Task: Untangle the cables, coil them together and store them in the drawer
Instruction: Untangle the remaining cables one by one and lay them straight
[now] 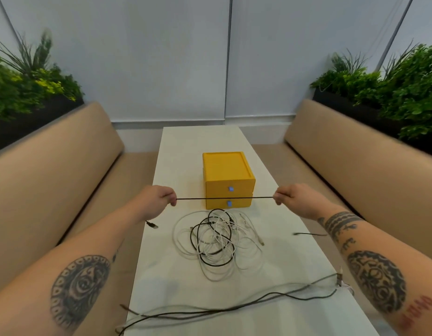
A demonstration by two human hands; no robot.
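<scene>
Straightened dark cables [234, 309] lie nearest, on the smooth white table [161, 275].
Beyond them, left hand [161, 197] and right hand [286, 196] pinch a thin black cable [224, 198] taut between them; a tangled black-and-white pile [217, 241] sits below that grip, a boxy yellow drawer unit [228, 180] behind it.

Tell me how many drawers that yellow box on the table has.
2, stacked on the front of the yellow box: the upper drawer behind the taut black cable, the lower drawer just beneath. Both are shut.

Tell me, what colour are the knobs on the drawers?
Light blue knobs on the yellow drawers, head view.
</scene>
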